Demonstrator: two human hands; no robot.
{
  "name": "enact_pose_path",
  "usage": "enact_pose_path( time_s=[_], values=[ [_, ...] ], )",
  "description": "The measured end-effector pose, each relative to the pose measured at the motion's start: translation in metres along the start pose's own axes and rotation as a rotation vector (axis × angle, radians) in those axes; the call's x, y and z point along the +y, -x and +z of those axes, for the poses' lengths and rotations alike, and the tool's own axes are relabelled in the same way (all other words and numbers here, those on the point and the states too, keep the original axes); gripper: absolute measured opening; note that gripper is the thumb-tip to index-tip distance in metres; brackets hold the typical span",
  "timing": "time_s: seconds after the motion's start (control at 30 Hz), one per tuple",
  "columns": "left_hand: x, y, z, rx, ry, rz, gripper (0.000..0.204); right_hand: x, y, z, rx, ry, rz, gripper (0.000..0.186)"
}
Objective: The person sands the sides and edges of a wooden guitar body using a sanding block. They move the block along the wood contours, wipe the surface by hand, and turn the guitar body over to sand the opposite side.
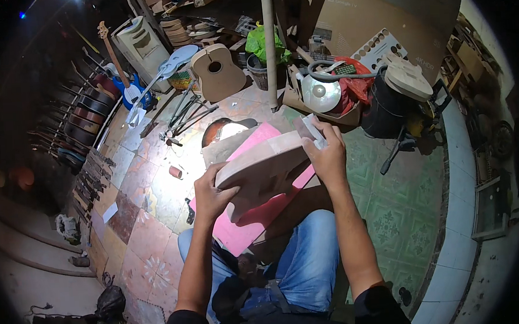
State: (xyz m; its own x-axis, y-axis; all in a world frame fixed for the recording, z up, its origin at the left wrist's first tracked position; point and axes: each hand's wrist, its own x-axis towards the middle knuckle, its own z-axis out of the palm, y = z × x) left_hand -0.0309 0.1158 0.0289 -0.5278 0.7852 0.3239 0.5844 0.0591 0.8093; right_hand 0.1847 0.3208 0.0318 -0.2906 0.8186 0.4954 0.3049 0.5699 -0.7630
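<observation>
Faintly lettered cardboard (401, 16), left fingers (212, 176) gripping guitar body (262, 157)

Guitar body (265, 159) in left grip (210, 194)

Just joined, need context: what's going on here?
One person is handling a pale guitar-body-shaped piece, tilted above their lap. The left hand grips its left end; the right hand holds a pale folded sheet at its far right edge. A pink sheet lies beneath; whether the piece rests on it is unclear. An acoustic guitar body stands farther back.
</observation>
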Motion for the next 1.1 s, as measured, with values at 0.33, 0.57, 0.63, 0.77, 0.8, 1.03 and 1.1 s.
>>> enact_pose_path(
  time_s=[0.33, 0.57, 0.63, 0.77, 0.8, 1.03, 1.1],
  values=[
    [0.001, 0.019, 0.016, 0.007, -0.012, 0.083, 0.058, -0.045, 0.024, -0.016, -0.042, 0.232, 0.113, 0.046],
    [0.016, 0.038, 0.024, 0.050, -0.021, 0.186, 0.051, -0.050, 0.028, -0.041, -0.077, 0.233, 0.135, 0.047],
    [0.015, 0.041, 0.027, 0.064, -0.005, 0.188, 0.050, -0.068, 0.036, -0.040, -0.108, 0.316, 0.151, 0.047],
    [0.000, 0.045, 0.017, 0.119, 0.000, 0.211, 0.050, -0.106, 0.078, -0.003, -0.122, 0.317, -0.167, 0.049],
    [-0.003, 0.042, 0.016, 0.125, -0.001, 0.207, 0.050, -0.094, 0.069, -0.003, -0.138, 0.269, -0.161, 0.050],
    [0.000, 0.038, 0.021, 0.130, -0.015, 0.247, 0.051, -0.083, 0.062, -0.007, -0.128, 0.501, -0.135, 0.054],
    [-0.003, 0.039, 0.020, 0.132, -0.002, 0.264, 0.051, -0.086, 0.059, -0.011, -0.137, 0.422, -0.120, 0.053]
  ],
)
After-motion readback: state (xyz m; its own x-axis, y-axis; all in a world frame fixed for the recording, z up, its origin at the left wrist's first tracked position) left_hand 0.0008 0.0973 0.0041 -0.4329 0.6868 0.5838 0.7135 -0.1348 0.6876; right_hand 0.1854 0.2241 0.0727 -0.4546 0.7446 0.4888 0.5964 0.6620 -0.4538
